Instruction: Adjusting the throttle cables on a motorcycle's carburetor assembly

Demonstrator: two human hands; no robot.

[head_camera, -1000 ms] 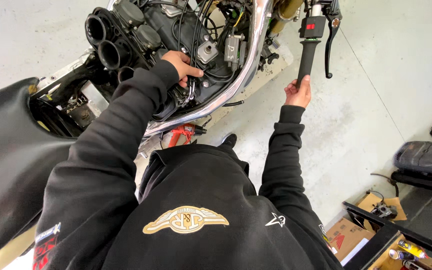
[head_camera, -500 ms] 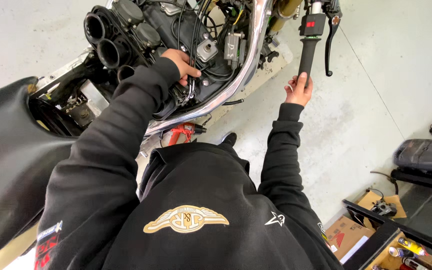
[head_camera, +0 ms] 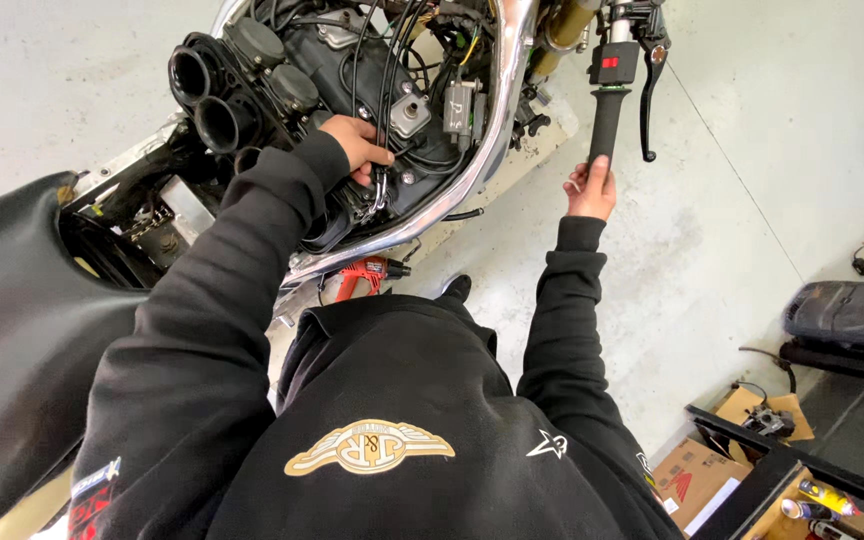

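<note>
I lean over the stripped motorcycle frame (head_camera: 492,140) with both arms out. My left hand (head_camera: 360,145) is down in the engine bay, fingers curled around a bundle of black cables (head_camera: 380,185) that runs just inside the chrome frame rail; the grip looks closed, though the fingertips are hidden among the wires, so I cannot tell exactly which cable I have. My right hand (head_camera: 590,190) is at the lower end of the black handlebar grip (head_camera: 607,125), fingers cupped loosely against its tip rather than wrapped round it. The brake lever (head_camera: 649,95) hangs just beside that grip, untouched.

As for how far along things are, I judge the bike to be well into being taken apart: the tank is off, the carburettor mouths (head_camera: 207,95) stand bare and open, and wiring lies loose over the engine. The black seat (head_camera: 12,300) sits at my left. The cables in my left hand look seated in place, not pulled free, so the work on them seems to be in the middle, not finished. A red tool (head_camera: 362,272) lies on the floor under the frame, near my chest, and cardboard boxes (head_camera: 712,465) sit well apart at my right.
</note>
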